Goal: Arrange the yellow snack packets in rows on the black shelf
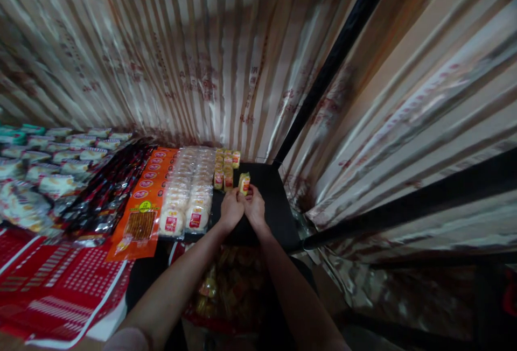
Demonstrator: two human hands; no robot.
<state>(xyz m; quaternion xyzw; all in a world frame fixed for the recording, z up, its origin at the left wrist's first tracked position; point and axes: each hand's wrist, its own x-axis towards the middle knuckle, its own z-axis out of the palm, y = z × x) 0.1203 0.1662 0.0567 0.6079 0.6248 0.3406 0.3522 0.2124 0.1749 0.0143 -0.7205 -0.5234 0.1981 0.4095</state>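
Observation:
A small yellow wrapped snack packet [244, 182] with a red label stands upright at my fingertips above the black shelf [271, 200]. My left hand [231, 210] is closed at its lower left side. From the right, my right hand [254, 208] pinches the same packet, and the two hands touch each other. Just left of them, several matching yellow packets [223, 170] stand in short rows. Beside those lie two rows of clear-wrapped round white crackers [197, 213] with red and yellow labels.
Further left are an orange snack bag [141, 216], dark shiny packets [109, 189] and white-and-purple packets [60, 181]. A red printed sheet [68, 286] hangs in front. Below my arms sits a bag of wrapped items [230, 292]. Black posts [335, 55] and striped sheeting [202, 60] border the shelf.

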